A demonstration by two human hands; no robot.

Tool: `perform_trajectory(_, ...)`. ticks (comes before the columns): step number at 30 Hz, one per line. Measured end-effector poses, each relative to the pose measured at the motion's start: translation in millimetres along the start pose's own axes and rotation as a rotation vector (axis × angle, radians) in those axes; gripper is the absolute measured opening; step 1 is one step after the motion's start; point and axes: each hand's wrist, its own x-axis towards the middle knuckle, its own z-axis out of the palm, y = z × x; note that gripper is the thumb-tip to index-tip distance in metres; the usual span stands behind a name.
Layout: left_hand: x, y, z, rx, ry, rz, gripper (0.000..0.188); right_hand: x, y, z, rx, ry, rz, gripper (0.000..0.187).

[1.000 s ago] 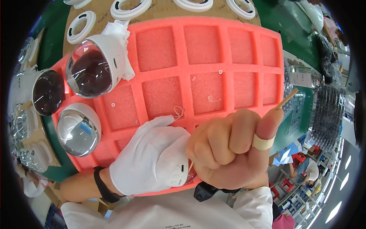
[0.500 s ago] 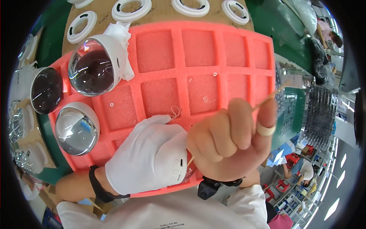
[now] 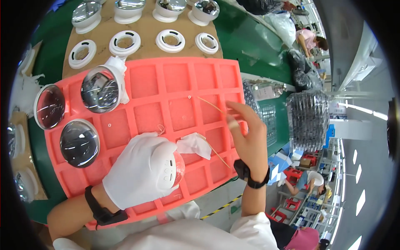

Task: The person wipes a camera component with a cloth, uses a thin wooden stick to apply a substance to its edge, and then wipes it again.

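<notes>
My left hand point(image 3: 133, 173), in a white glove, grips a white rounded housing point(image 3: 166, 170) with small slots and a clear dome edge. It is held over the near part of a pink foam tray point(image 3: 161, 81). My bare right hand point(image 3: 250, 135), a pale band round its thumb, is over the tray's right side. A thin wooden stick point(image 3: 209, 103) runs from between its thumb and forefinger; the exact contact is hard to see. Between the hands, a white cloth piece point(image 3: 193, 145) lies with a second wooden stick point(image 3: 216, 154) beside it.
Three dark-domed units, one a dome point(image 3: 80, 143), rest on the tray's left side. White rings point(image 3: 125, 43) and several domed units point(image 3: 129, 10) stand on cardboard behind. To the right are a clear bottle point(image 3: 268, 91) and stacked dark trays point(image 3: 308, 121). Other people work farther right.
My right hand has come down from its raised position and reached out over the tray with the stick. The white cloth and second stick now show between the hands. My view has shifted.
</notes>
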Motion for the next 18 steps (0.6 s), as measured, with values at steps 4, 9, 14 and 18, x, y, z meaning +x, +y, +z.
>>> perform_trajectory(4,2.4,-2.8,0.6,-0.036,-0.061,0.004,0.07,-50.0,-5.3,-21.5,-0.152,-0.182,-0.024,0.027)
perform_trajectory(9,-1.1,-4.7,-1.1,-0.055,-0.063,0.034,0.067,-73.8,-8.0,0.1,-0.235,-0.198,-0.019,0.038)
perform_trajectory(14,-4.2,-8.5,3.7,-0.017,-0.008,0.099,0.065,-63.3,-4.7,-15.2,0.316,-0.052,0.169,0.046)
perform_trajectory(18,-17.8,4.0,-9.5,0.032,-0.009,0.035,0.065,-31.8,-35.6,0.4,0.866,-0.056,-0.026,0.013)
